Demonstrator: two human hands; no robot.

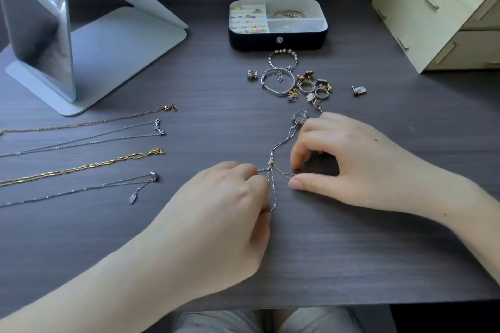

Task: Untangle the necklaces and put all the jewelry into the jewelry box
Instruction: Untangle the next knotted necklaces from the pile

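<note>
Two tangled chains [273,159] lie mid-table, one silver with a clear pendant [299,116], one thin and gold. My left hand [227,208] is closed on the silver chain near the knot. My right hand [349,154] pinches the thin gold chain [282,173] between thumb and forefinger. Several untangled necklaces lie stretched out at the left: rose gold [89,123], silver with antlers [159,127], braided gold [81,167], silver with a drop [108,185]. The black jewelry box [278,40] stands open at the back, holding earrings and a bracelet.
Loose bangles [278,80], rings and earrings [313,88] lie in front of the box, and a red stud [358,90] to their right. A standing mirror [40,32] is at the back left, a wooden drawer unit [443,8] at the back right. The table's front edge runs along the bottom.
</note>
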